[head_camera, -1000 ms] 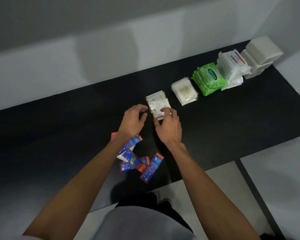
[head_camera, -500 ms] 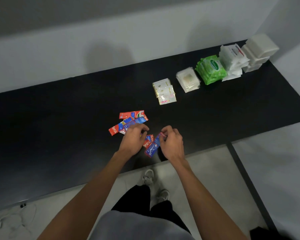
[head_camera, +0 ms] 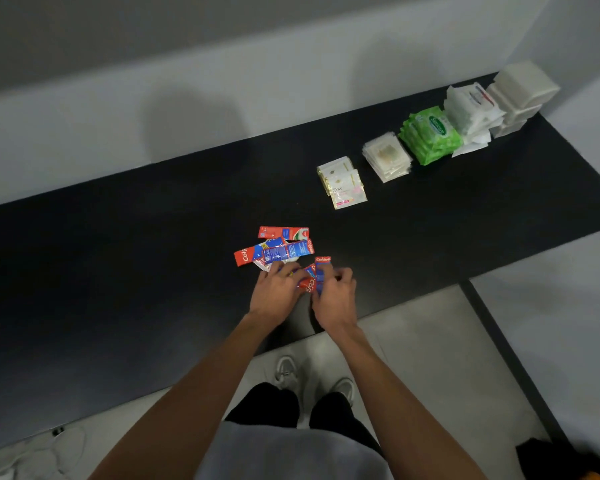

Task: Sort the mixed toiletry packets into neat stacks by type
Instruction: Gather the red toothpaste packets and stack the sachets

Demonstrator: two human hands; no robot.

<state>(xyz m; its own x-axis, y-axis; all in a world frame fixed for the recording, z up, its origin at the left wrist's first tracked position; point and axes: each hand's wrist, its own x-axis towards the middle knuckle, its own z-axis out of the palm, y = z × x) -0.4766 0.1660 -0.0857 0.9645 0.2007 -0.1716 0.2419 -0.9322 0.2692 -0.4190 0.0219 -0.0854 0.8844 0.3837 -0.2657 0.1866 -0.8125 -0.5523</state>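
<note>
Head view: on the black tabletop [head_camera: 118,258], left hand [head_camera: 274,295] and right hand [head_camera: 335,296] both pinch toothpaste packets [head_camera: 315,278] between them; loose pile [head_camera: 280,248] lies at twelve o'clock from the left hand.

Glossy foil toothpaste sachets [head_camera: 284,251] lie on a matt black table [head_camera: 118,271].

"Colgate" stands in white on the red end of the toothpaste sachet [head_camera: 323,266] pinched by the right hand [head_camera: 335,299] near the worktop's front edge. In the pile beside it, a red sachet [head_camera: 245,255] shows "Colg". Further back, the white sachet [head_camera: 345,190] reads "Dove" — the green pack's [head_camera: 430,140] oval label is too blurred to read.
</note>
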